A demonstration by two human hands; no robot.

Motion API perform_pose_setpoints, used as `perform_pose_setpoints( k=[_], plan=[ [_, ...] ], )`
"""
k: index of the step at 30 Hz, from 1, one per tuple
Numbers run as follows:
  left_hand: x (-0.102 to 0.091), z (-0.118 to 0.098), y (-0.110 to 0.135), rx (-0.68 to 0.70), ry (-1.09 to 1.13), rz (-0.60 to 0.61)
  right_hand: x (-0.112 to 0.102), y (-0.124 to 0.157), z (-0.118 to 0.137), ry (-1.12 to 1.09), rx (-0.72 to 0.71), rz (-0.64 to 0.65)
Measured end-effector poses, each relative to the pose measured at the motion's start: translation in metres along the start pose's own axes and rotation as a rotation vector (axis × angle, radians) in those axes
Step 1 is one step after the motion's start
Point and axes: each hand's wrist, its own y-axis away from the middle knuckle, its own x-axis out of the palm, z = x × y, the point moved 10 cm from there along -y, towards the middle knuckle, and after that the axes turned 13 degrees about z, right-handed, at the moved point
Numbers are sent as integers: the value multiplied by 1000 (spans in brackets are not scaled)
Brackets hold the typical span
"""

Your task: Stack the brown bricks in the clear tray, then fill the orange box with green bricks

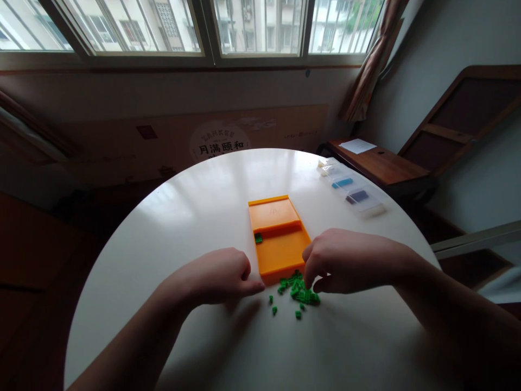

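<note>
An orange tray (280, 247) lies on the round white table (195, 217), with one small green piece (258, 238) at its left inner edge. A heap of several small green pieces (299, 290) lies on the table just in front of the tray. My right hand (350, 260) hovers over the heap, fingers curled down in a pinch among the pieces. My left hand (220, 277) rests on the table beside the tray's front left corner, fingers curled in, thumb tip touching the tray.
A clear plastic organizer box (352, 187) with blue and dark pieces sits at the table's far right. Beyond it stands a brown wooden desk (378, 160) with a white sheet of paper (358, 145). A window and a curtain are behind.
</note>
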Motion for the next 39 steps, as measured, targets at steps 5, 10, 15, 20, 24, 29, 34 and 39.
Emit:
perform_pose_setpoints(
  k=[5,10,15,20,24,29,34,39],
  plan=[
    [2,-2,-1,-33,-45,12,13,-5,0,-25,3,151],
    [1,-4,1,-27,-71,0,21,-7,-7,-26,43,230],
    [1,-5,1,-17,-89,-5,17,-1,-18,-40,104,202],
    [1,-6,0,-12,-76,10,19,-1,-14,-62,84,225],
    [0,-8,-1,-5,-86,7,24,-4,-10,-65,64,268],
    [1,-7,-2,3,-81,15,24,-8,-6,-42,34,234],
    [2,-7,-2,13,-82,24,27,-9,-11,6,55,217],
    [3,-8,-1,15,-74,28,19,-5,-17,30,110,174]
  ],
)
